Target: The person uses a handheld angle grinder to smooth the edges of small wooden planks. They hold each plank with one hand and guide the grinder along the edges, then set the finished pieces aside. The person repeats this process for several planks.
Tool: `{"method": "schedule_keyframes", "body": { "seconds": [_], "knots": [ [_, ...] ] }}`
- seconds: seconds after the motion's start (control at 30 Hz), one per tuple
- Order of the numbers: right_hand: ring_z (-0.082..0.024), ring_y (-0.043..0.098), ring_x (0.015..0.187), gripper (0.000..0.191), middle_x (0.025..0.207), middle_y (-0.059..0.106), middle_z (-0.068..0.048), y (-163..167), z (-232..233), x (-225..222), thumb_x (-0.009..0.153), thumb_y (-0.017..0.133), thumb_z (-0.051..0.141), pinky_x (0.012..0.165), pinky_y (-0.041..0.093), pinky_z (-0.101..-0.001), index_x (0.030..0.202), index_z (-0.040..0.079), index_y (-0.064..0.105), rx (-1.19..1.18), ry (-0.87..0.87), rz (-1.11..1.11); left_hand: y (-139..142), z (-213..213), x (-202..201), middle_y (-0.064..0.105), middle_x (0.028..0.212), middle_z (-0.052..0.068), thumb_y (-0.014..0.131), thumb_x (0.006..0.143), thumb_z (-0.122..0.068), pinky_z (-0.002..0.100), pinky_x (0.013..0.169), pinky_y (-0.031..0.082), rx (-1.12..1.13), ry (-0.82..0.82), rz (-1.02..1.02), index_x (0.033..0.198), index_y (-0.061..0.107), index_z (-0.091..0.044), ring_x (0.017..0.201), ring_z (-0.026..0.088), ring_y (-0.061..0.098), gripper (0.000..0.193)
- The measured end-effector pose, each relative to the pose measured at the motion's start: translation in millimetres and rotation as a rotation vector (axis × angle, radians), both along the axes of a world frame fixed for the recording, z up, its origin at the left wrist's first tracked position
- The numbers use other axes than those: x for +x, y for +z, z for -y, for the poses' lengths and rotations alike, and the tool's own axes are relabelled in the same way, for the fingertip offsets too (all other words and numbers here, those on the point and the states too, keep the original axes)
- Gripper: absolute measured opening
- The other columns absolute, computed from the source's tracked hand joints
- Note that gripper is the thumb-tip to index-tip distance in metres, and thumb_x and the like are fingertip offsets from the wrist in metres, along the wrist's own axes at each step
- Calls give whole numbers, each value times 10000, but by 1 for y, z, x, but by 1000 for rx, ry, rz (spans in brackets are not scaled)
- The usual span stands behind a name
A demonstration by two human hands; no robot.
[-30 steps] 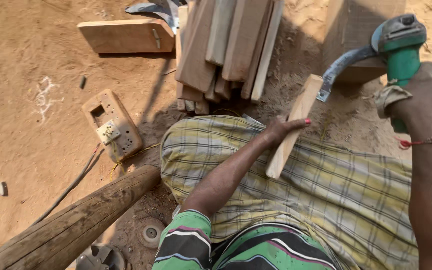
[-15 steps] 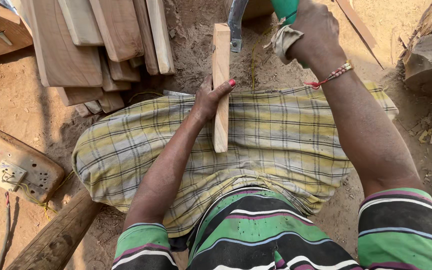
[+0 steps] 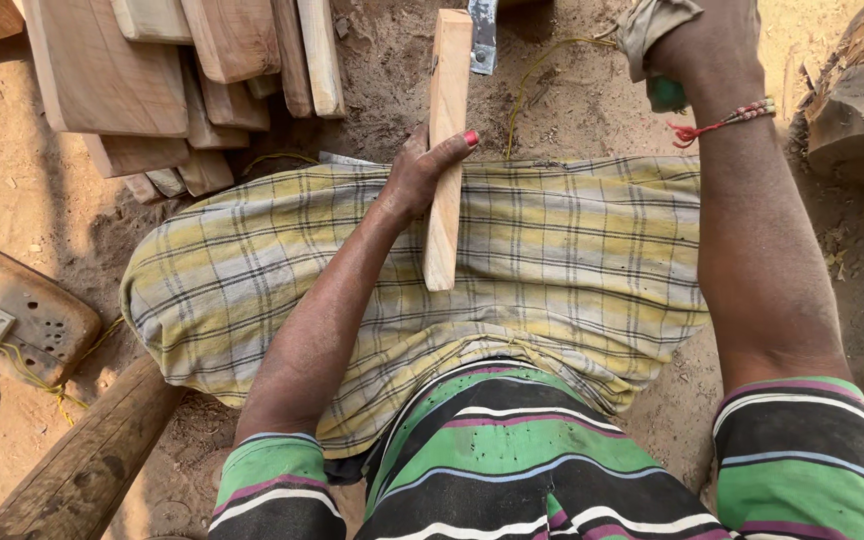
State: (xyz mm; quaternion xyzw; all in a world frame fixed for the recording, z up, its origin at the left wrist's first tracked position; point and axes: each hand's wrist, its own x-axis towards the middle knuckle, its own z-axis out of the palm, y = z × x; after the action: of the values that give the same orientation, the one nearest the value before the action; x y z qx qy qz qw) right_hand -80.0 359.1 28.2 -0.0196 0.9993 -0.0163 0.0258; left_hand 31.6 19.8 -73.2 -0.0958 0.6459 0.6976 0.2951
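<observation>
Sandy ground; left hand [image 3: 420, 172] grips wooden strip [image 3: 444, 150] on lap.

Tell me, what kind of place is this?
Probably an outdoor woodworking spot: cut boards are stacked on sandy ground, a log lies nearby, and the left hand holds a wooden strip.

A wood strip [image 3: 447, 150] lies at upper centre on the cloth-covered lap [image 3: 552, 260], stacked boards [image 3: 172, 80] at upper left, a log [image 3: 82, 465] at lower left.
</observation>
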Motion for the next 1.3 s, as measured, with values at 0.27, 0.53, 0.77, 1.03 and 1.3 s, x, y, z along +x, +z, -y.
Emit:
{"method": "schedule_keyframes", "body": {
  "seconds": [0.27, 0.53, 0.77, 1.03, 1.3],
  "knots": [
    [-243, 695, 546, 329, 627, 686, -147, -1, 34, 10, 911, 839, 364, 526, 587, -448, 920, 39, 784, 269, 114, 164, -2, -5, 4, 692, 1101, 235, 663, 751, -694, 420, 850, 603, -8, 14, -60, 1428, 499, 29, 978, 284, 723, 1003],
    [-248, 689, 545, 259, 622, 699, -146, 4, 46, 21, 929, 799, 279, 519, 569, -442, 878, 25, 786, 313, 130, 182, -7, -6, 4, 691, 1062, 222, 663, 760, -676, 415, 815, 612, 5, 31, -73, 1381, 517, 46, 934, 265, 724, 964],
    [-248, 688, 562, 262, 651, 702, -154, 7, 41, 16, 823, 861, 298, 526, 549, -430, 881, 51, 797, 295, 190, 160, -5, -8, 4, 709, 1019, 192, 668, 768, -675, 397, 793, 601, -24, 26, -62, 1331, 559, 28, 891, 249, 726, 907],
    [-257, 700, 574, 239, 676, 711, -168, -5, 42, 28, 864, 866, 265, 516, 568, -434, 903, 40, 793, 268, 170, 135, 0, -6, 3, 710, 1007, 180, 636, 767, -698, 395, 788, 596, -23, 8, -80, 1317, 590, 8, 886, 240, 720, 896],
    [-255, 705, 567, 349, 674, 715, -159, -1, 33, 26, 851, 890, 357, 533, 578, -426, 955, 37, 795, 312, 159, 156, -2, -8, 3, 696, 1024, 203, 605, 756, -762, 439, 796, 617, -3, -13, -46, 1349, 568, 27, 927, 268, 729, 988]
  ]
}}
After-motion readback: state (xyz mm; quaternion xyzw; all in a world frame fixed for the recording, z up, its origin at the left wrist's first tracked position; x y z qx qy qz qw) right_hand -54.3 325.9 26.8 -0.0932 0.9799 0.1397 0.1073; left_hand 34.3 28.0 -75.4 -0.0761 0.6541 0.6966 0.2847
